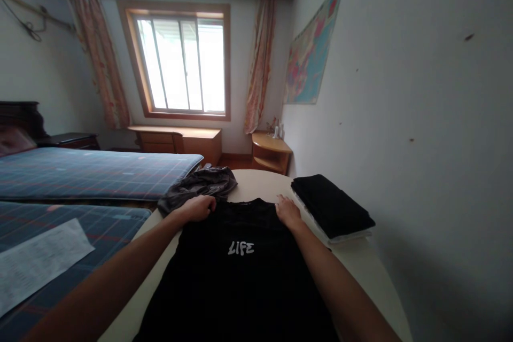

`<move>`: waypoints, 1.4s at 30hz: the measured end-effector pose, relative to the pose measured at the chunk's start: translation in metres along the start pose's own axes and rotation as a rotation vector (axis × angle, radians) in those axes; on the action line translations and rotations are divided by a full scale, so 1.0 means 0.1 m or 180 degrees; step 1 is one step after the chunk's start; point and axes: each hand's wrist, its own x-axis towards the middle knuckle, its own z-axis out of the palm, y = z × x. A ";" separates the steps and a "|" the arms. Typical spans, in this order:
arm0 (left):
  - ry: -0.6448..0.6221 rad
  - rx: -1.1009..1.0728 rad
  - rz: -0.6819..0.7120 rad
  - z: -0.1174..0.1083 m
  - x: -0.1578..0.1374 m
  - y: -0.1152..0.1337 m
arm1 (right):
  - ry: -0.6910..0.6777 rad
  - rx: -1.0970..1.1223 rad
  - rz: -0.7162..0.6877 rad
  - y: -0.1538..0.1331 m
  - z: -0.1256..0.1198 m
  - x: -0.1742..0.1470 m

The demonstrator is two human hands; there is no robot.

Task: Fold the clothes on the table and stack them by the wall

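Observation:
A black T-shirt (244,288) lies spread on a pale round-edged table (256,179), its neckline at the far side. White lettering (241,247) shows on its chest, reading the wrong way round from here. My left hand (199,207) is closed on the fabric at the shirt's left shoulder. At the right shoulder, my right hand (287,210) has its fingers bent over the cloth edge. The lower part of the shirt runs out of view toward me, and my forearms lie along both its sides.
A folded black stack (332,206) with a white layer beneath sits on the table's right, near the wall. Crumpled dark grey cloth (204,184) lies at the back left. Left are plaid mattresses (100,171) and a paper sheet (44,259). Beyond stands a corner shelf (272,144).

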 end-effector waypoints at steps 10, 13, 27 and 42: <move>0.1046 -0.0679 0.0276 -0.39 0.28 -0.57 | 0.0106 -0.0010 0.0493 -0.01 -0.02 0.41; 0.1359 -0.0257 -0.0525 -0.26 0.32 -0.60 | 0.0270 0.0034 0.0547 -0.03 -0.03 0.47; 0.0379 -0.0353 -0.0259 0.80 0.35 0.84 | 0.0198 -0.0116 -0.0200 0.02 0.10 -0.11; 0.0903 -0.0449 -0.0042 1.10 0.22 1.10 | 0.0170 0.0458 0.1074 0.43 -0.24 -0.29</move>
